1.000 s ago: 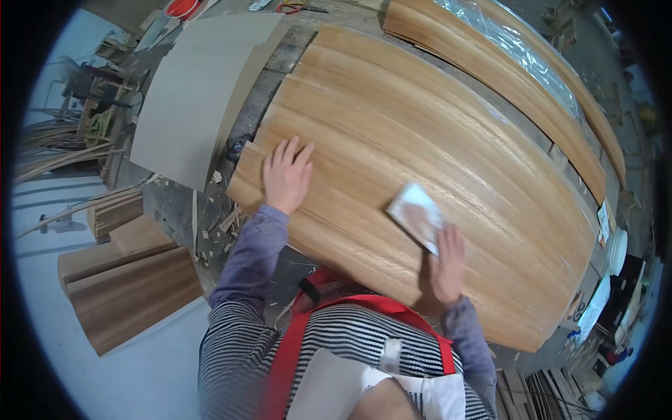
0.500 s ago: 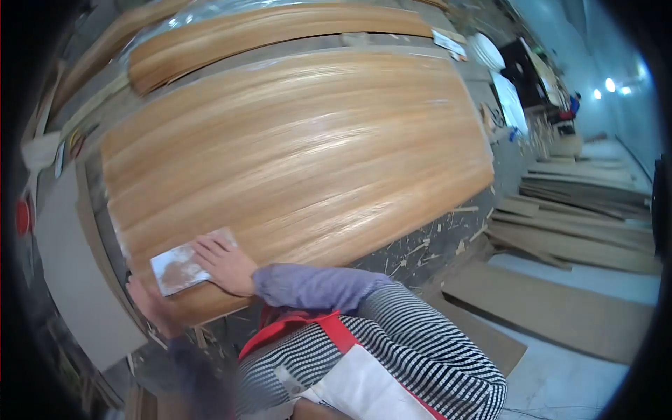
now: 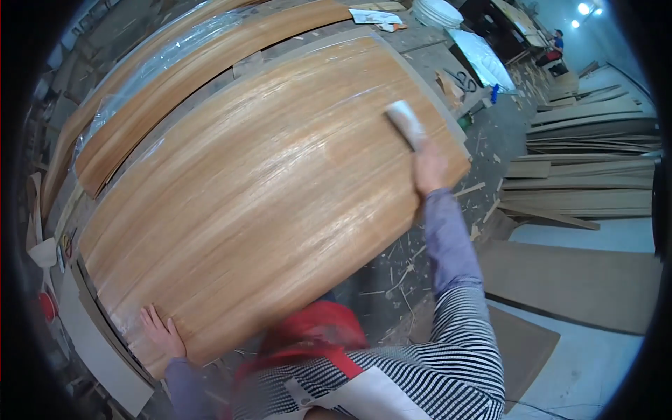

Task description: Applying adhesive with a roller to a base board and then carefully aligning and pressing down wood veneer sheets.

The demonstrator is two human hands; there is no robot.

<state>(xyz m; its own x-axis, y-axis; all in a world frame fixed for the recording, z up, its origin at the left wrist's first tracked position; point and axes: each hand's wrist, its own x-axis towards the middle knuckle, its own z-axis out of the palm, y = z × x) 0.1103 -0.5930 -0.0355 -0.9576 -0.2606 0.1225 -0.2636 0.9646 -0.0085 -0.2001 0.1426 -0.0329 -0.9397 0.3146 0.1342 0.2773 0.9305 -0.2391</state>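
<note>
A large wood-grain panel (image 3: 266,196) lies in front of me, its surface shiny with ripples and streaks. My right hand (image 3: 430,166), arm stretched out, is near the panel's right end. It holds a white rectangular pad (image 3: 404,122) against the surface; motion blurs the pad and hides its exact kind. At the near left corner, my left hand (image 3: 164,334) rests flat on the panel with its fingers spread and nothing in them.
Curved wood-grain strips (image 3: 210,66) and clear film (image 3: 164,66) lie beyond the panel. Scissors (image 3: 460,80) and a white bucket (image 3: 437,12) are at far right. Stacked boards (image 3: 581,185) stand right, wood scraps (image 3: 402,280) litter the floor. Another person (image 3: 555,49) is far off.
My right hand has swept the pad from the panel's near left to its right end. My left hand has settled flat on the near left corner. The view has shifted.
</note>
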